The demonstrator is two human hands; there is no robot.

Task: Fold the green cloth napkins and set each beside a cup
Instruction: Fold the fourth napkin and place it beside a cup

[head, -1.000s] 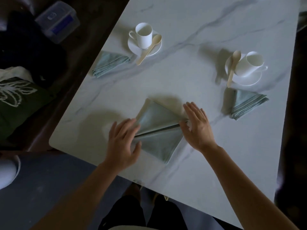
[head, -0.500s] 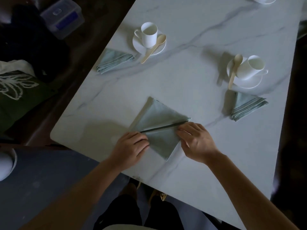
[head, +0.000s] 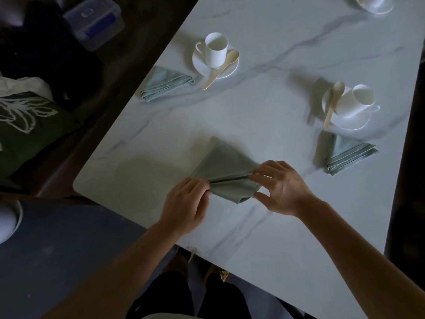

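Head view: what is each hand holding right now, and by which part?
Both hold the half-folded green napkin: the left hand pinches the left end of its folded edge, and the right hand pinches the right end.

Left hand [head: 184, 203] and right hand [head: 284, 187] pinch, fingers curled (both forearms reach forward).

A white marble worktop [head: 276, 226] with grey veins and a rounded near corner fills most of the view; the light is dim and soft, and the surroundings fall into shadow. To its left lies dark brown flooring [head: 128, 72]; on it sit a clear plastic box [head: 94, 21] with a blue patch, a green fabric [head: 23, 134] printed with a white flower, and a crumpled white cloth [head: 25, 85]; a grey-blue surface [head: 57, 249] spreads at lower left, with a round white object [head: 7, 222] at the frame edge
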